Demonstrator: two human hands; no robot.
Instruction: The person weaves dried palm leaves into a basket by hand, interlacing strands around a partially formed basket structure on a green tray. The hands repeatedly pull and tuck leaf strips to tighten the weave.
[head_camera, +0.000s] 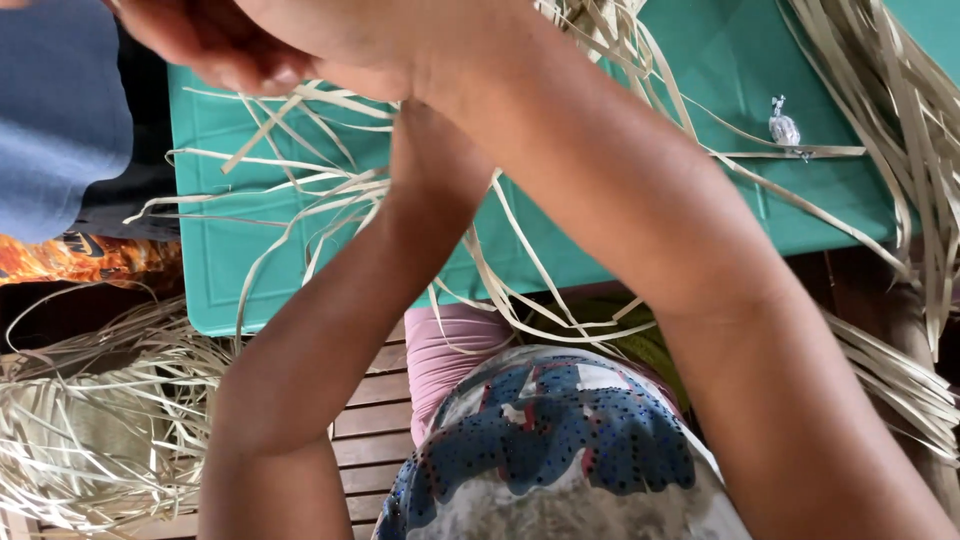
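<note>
Forearms fill most of the shot, crossed right under the camera, with a patterned shirt and a pink bit of clothing below them. Both hands are up at the top edge. The left hand (225, 45) has its fingers (262, 75) curled together, and it looks like they're pinched on the pale straw strips (330, 190) that fan out under it over the teal desk (240, 290). The right hand (350, 35) is mostly cut off by the frame, so I can't tell whether its fingers are apart or clamped on anything.

What could go wrong, just my guess: the strips are a loose tangle, several hang over the near edge of the desk, so a tug on one could drag others off onto the wooden slat floor (375, 415). They look thin and dry too, so a sharp bend could split or snap one. With the arms crossed the view of the fingers is half blocked, so it'd be easy to grab the wrong strand.

Packaging-wise there's only a small clear twisted wrapper (784, 127) on the desk at the far right, beside a long strip. Nothing like a sign that I can see. Another heap of straw (95, 430) sits on the floor at the lower left, and a further bundle (900, 120) hangs at the right edge.
</note>
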